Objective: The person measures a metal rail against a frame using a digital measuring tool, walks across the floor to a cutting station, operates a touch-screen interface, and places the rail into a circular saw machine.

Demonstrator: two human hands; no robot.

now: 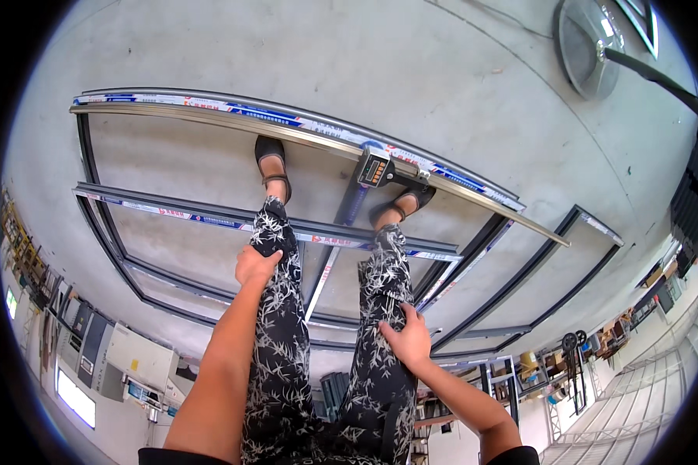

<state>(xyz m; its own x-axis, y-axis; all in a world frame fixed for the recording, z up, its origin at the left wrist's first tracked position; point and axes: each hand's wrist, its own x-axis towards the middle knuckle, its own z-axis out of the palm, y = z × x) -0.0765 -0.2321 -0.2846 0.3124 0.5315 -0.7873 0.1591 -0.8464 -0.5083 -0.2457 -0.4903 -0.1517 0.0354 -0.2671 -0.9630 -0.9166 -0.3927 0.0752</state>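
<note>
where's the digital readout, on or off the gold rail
On it: the digital readout sits against the gold rail, between its ends.

Printed in rows of small characters, with blue blocks and red marks, along the white film strip point(275, 117) on the far rail point(209, 98). Printed in similar colours, with bare white stretches between, on the film of the middle rail point(209, 219). Marked faintly in red on the narrow slanting bar point(323, 282) below, too small to make out. Fitted with a grey display and orange keys on the black digital box point(374, 168) at the gold-coloured pole point(310, 140), too small to read.
</note>
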